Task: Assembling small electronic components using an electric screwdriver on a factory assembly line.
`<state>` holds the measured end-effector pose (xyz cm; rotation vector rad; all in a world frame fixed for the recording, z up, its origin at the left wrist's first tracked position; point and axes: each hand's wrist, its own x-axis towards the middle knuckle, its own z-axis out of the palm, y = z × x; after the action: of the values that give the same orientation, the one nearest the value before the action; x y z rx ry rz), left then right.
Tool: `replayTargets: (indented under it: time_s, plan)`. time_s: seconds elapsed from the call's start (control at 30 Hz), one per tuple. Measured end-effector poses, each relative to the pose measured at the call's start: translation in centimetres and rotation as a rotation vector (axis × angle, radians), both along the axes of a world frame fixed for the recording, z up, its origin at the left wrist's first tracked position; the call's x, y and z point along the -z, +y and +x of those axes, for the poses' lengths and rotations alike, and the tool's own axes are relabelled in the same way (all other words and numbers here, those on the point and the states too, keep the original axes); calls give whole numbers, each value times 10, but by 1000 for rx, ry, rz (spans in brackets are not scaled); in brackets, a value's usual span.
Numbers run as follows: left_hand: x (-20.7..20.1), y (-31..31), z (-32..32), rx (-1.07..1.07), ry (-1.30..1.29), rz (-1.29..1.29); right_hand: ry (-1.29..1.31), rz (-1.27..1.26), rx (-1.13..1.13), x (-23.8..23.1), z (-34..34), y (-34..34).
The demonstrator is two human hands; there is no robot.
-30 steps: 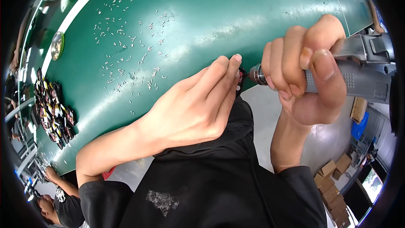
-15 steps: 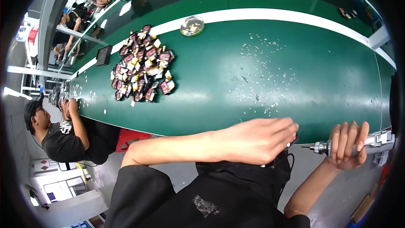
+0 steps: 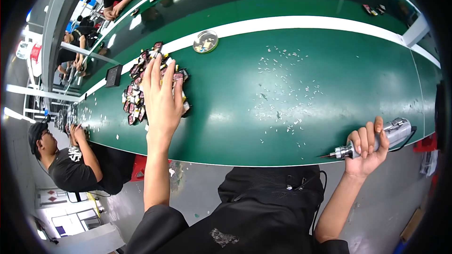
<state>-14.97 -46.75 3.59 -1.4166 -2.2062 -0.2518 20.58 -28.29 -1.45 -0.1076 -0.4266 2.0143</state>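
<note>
My left hand [image 3: 162,96] reaches out over a pile of small black parts [image 3: 133,99] with pinkish faces and white and yellow bits. Its fingers are stretched out and slightly spread, with nothing visible in them; whether the fingertips touch the pile I cannot tell. Part of the heap is hidden behind this hand. At the near right edge of the table, my right hand [image 3: 367,149] is wrapped round a grey power screwdriver [image 3: 397,131]. The tool's thin bit points left, level with the table's edge.
Many tiny white slivers [image 3: 287,94] lie scattered over the green tabletop [image 3: 226,127]. A round clear dish [image 3: 205,42] with small pieces stands at the far white rail, and a black tray [image 3: 113,75] sits left of the heap. Co-workers [image 3: 70,153] are at the left and far left.
My left hand has swung from the near edge, where its fingers were closed, out to the pile on the left and opened. My right hand has moved left and up with the screwdriver.
</note>
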Motion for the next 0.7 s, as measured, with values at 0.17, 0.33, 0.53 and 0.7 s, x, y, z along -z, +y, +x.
replayTargets:
  time_s: [0.17, 0.33, 0.53, 0.7]
  plan:
    - [3, 61, 47, 396, -355, -9, 27, -39, 7, -1, 0, 0]
    - [21, 108, 43, 482, -327, -63, 42, -55, 21, -1, 3, -2]
    - [27, 122, 40, 503, -134, -116, 45, -53, 38, 0, 4, -2]
    - [25, 123, 36, 554, -44, -139, 42, -55, 32, 0, 5, -2]
